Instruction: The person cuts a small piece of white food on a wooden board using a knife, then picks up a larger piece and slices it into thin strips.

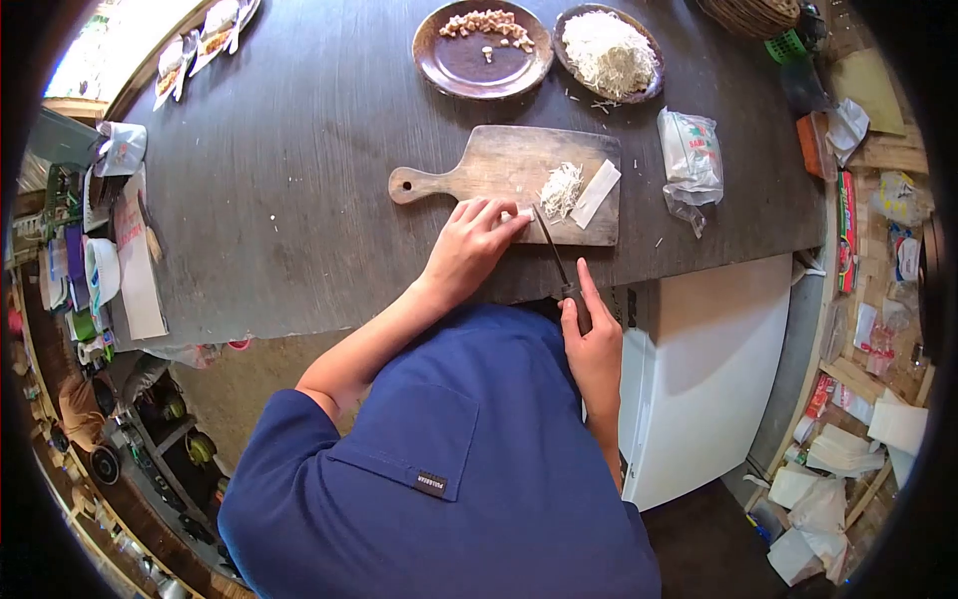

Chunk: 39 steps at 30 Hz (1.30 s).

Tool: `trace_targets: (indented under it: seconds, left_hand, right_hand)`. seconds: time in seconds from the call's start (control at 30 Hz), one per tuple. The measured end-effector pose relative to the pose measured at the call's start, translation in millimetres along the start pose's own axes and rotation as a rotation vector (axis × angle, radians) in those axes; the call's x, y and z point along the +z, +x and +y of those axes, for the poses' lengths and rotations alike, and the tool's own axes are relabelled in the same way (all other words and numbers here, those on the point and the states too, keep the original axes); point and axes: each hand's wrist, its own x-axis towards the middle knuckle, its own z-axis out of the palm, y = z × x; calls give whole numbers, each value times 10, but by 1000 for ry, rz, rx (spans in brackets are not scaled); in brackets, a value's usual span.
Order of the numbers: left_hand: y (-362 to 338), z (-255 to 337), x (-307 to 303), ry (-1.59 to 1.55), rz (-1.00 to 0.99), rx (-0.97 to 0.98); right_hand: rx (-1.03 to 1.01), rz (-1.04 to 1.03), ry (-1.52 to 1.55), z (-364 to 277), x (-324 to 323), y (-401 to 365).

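My right hand (593, 324) is wrapped round the dark handle of a knife (552, 246), its blade pointing up and left over the wooden cutting board (499, 160). Beside the blade, my left hand (477, 240) pinches a small white piece of food (526, 214) at the board's lower edge, fingers pressed together. A heap of thin white shreds (562, 190) lies on the board just beyond the blade. To its right rests a flat pale slab (596, 194), set at a slant. The board's handle points left.
Behind the board are a brown plate (436, 75) with small tan cubes and a bowl (656, 82) heaped with white shreds. A plastic-wrapped package (691, 158) lies right of the board on the dark table (289, 180). Below the table's right side stands a white appliance (714, 369).
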Motion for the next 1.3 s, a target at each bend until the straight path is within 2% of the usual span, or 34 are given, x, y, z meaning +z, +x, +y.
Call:
trace_targets:
  seconds: [0.3, 0.37, 0.47, 0.77, 0.9, 1.0, 1.17, 1.3]
  left_hand:
    - [22, -47, 0, -95, -11, -21]
    - [41, -29, -17, -74, -24, -9]
    - [50, -35, -40, -26, -45, 20]
    - [38, -13, -37, 81, -69, 55]
    - [34, -16, -22, 80, -54, 61]
    - [40, -5, -24, 113, -60, 61]
    - [53, 6, -19, 87, -37, 60]
    - [58, 10, -19, 69, -8, 47]
  right_hand:
    - [7, 65, 36, 6, 87, -32]
    - [-84, 74, 25, 9, 113, -49]
    - [-98, 34, -70, -11, 109, -66]
    - [-261, 101, -246, 65, 194, -109]
    - [-209, 104, -190, 8, 225, -130]
    - [-192, 102, -279, 8, 252, -145]
    - [-321, 163, -300, 132, 412, 66]
    - [-285, 139, -261, 90, 396, 44]
